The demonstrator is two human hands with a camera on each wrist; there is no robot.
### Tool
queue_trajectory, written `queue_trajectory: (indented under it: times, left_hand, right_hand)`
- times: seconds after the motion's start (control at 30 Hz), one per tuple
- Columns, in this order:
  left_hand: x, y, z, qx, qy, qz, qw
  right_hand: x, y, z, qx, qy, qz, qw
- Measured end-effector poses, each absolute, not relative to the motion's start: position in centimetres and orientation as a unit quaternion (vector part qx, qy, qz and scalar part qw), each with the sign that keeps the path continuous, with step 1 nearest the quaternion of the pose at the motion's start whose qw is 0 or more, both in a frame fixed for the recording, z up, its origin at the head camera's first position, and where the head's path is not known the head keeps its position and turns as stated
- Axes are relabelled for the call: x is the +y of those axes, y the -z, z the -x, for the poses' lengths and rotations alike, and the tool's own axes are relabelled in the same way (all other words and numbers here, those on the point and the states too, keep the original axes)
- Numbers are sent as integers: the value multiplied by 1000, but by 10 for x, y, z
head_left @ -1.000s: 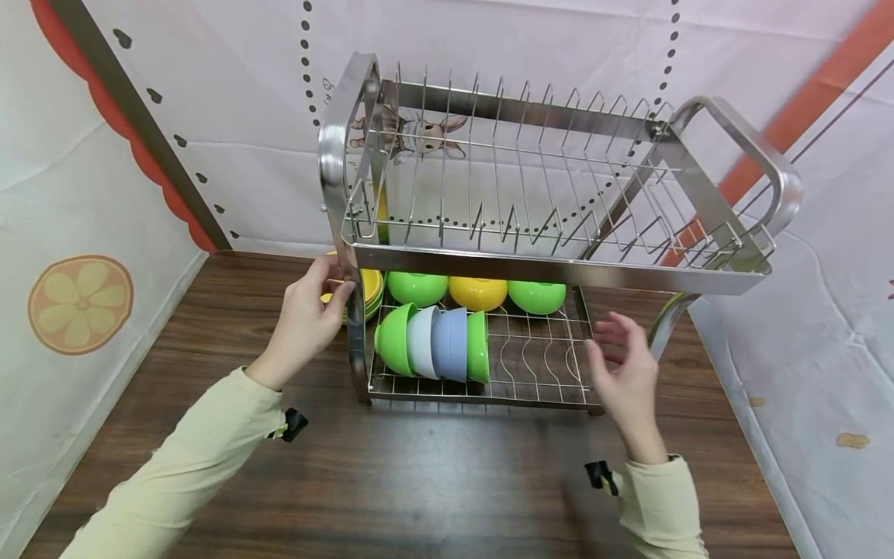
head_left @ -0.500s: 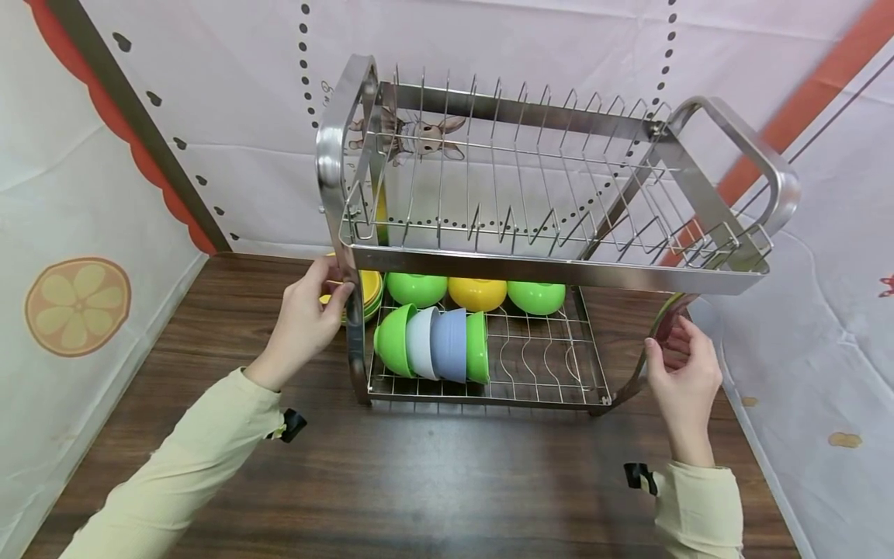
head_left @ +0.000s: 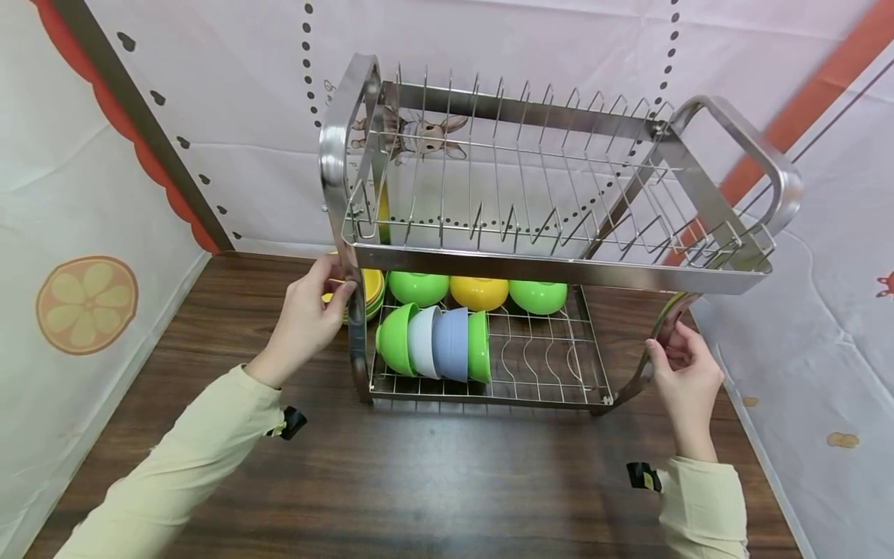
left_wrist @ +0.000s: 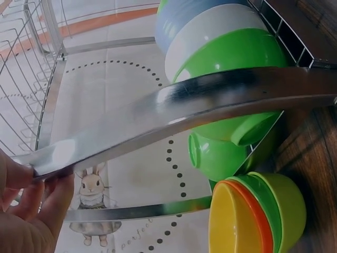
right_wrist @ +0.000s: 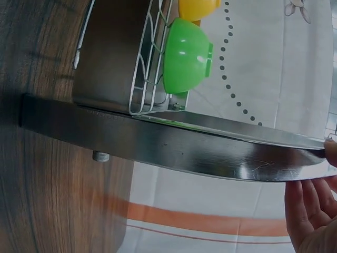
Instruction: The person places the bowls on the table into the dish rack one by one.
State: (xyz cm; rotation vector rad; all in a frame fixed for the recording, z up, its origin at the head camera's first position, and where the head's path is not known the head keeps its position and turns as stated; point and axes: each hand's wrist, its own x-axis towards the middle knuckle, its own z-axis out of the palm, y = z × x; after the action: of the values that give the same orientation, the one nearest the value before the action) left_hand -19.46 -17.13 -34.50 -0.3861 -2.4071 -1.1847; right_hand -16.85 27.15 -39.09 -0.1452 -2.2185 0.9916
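Head view: with the rack (head_left: 562,269) just off centre toward two o'clock, pinched by left hand (head_left: 307,310) at its eight o'clock and right hand (head_left: 687,380) at its four, best balance both grips and keep level, sparing the front bowls (head_left: 449,345) at seven any slide.

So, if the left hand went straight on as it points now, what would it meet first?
The left hand would first meet the curved silver metal rack post, which it pinches; beyond that, depth is unclear.
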Motion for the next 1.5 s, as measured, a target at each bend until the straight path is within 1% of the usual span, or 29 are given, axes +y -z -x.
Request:
queue_trajectory:
  times: [0.13,0.23,0.3,0.4,0.5,0.53,0.6,0.73,1.03,1.1,1.33,1.5]
  left_hand:
    - [-175,345,196,-866,433,150,197]
    - [-181,344,199,-869,434,163,174]
    - [-185,342,201,-867,441,174,149]
    - [-192,340,206,-845,493,183,95]
    - [-197,340,212,-816,551,162,59]
    - [-198,341,214,-811,563,147,57]
    - [-201,344,220,-818,559,120,67]
    - [-212,356,232,-859,500,69,90]
    - [-231,386,257,-899,428,-6,90]
    - [-234,392,261,-908,410,-24,78]
    - [-237,408,266,-933,357,-51,6]
    - [-235,413,266,-933,353,-70,-6]
  right_hand:
    - [272,391,169,-853,-384,56,350]
    - [272,391,169,-850,-389,56,351]
    - [273,391,169,-849,-391,57,351]
    - [272,391,170,-848,-391,56,353]
    - [272,390,170,-849,-387,55,356]
    - [272,390,170,-849,-386,55,357]
    - [272,390,170,-850,-384,55,356]
    - [271,388,169,-851,-384,57,354]
    - [274,389,169,-852,-382,56,353]
    - [274,389,169,-852,-382,57,352]
    - [273,389,169,-851,-393,66,342]
    - [273,389,168,-851,-394,66,342]
